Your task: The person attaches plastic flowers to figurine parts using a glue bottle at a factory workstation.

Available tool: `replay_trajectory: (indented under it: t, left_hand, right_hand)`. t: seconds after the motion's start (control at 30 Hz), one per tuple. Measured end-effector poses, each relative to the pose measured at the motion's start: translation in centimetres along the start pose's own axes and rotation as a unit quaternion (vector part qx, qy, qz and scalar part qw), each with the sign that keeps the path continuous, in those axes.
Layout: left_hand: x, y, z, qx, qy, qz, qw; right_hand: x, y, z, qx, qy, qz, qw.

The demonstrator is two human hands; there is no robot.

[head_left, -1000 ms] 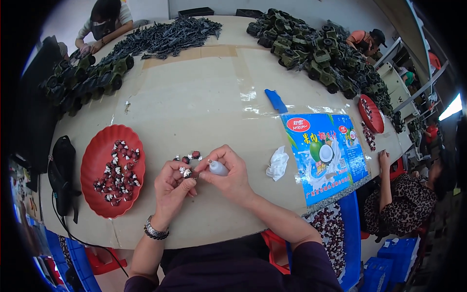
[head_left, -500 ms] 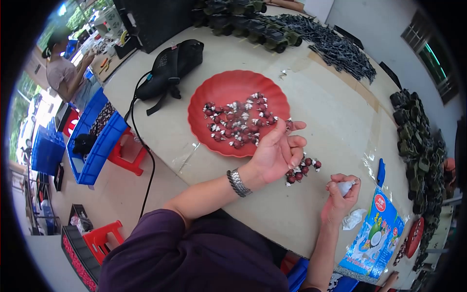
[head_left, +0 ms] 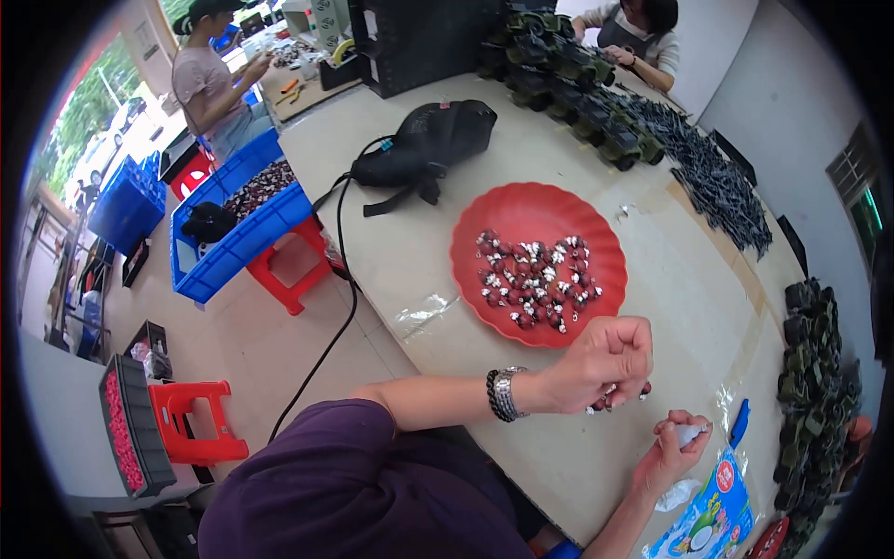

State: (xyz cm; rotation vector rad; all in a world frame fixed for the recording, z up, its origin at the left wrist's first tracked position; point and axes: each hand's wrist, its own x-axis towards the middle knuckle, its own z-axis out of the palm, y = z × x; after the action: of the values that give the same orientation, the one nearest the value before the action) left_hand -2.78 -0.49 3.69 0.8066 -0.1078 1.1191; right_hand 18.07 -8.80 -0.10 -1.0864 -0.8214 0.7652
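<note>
One left hand is positioned just beside the near rim of a red bowl on the bench, fingers curled inward; whether it grips anything cannot be told. The right hand is wrapped round a small pale bottle. Dark red beads with white tops lie inside the bowl; further loose beads lie partly hidden by the left hand. Crumpled tissue and a blue printed sheet lie near the right hand.
</note>
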Motion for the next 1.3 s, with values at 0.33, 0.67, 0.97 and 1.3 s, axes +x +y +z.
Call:
replay_trajectory:
  t: [0.33, 0.67, 0.97, 1.3]
  left_hand:
    - [-2.9, 10.4, 8.2, 0.193, -0.137, 0.249, 0.939]
    - [-5.3, 10.9, 11.9, 0.207, -0.189, 0.275, 0.920]
    - [-7.7, 11.9, 13.3, 0.177, -0.169, 0.301, 0.921]
    - [-7.2, 13.2, 15.8, 0.144, -0.221, 0.320, 0.910]
  right_hand:
    - [1.2, 1.0, 0.6, 0.004, -0.002, 0.006, 1.000]
    - [1.2, 0.7, 0.0, 0.011, -0.025, 0.005, 1.000]
    - [1.6, 1.0, -0.3, 0.025, -0.026, 0.008, 0.999]
    - [1.2, 1.0, 0.0, 0.037, -0.036, 0.010, 0.999]
